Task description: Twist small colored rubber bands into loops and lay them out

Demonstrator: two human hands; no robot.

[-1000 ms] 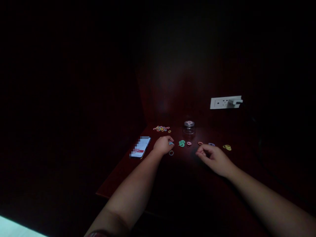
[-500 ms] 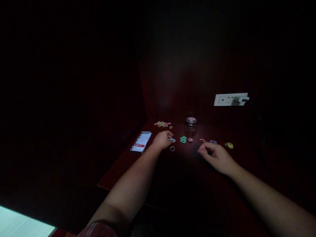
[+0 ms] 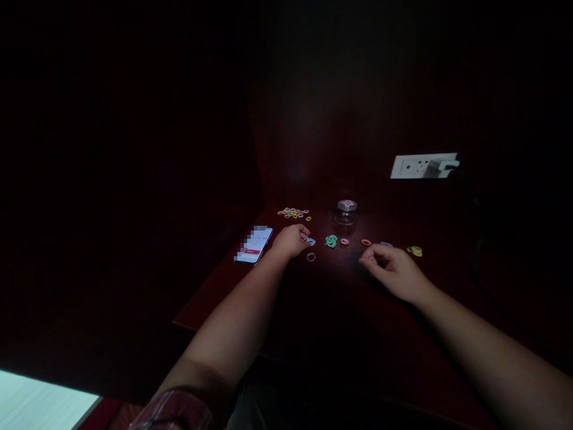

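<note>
My left hand (image 3: 293,240) rests low over the dark red table, its curled fingers at the light blue bands (image 3: 310,242); whether it grips one is too small to tell. My right hand (image 3: 391,266) hovers with thumb and fingertips pinched together; anything between them is hidden. Just beyond it lie an orange-red band (image 3: 366,242) and purple bands (image 3: 387,244), partly covered by the hand. Green bands (image 3: 331,241) and a pink band (image 3: 344,242) lie between my hands. A dark greenish band (image 3: 311,257) is nearer me. Yellow bands (image 3: 414,251) lie at the right.
A mixed pile of coloured bands (image 3: 293,212) lies at the back left, with a clear lidded jar (image 3: 346,214) to its right. A phone (image 3: 255,246) lies left of my left hand. A white socket plate (image 3: 416,166) with a plug is on the wall.
The view has tilted slightly, so the table's things appear higher. Both hands keep nearly the same places among the bands, and the bands look unmoved.
</note>
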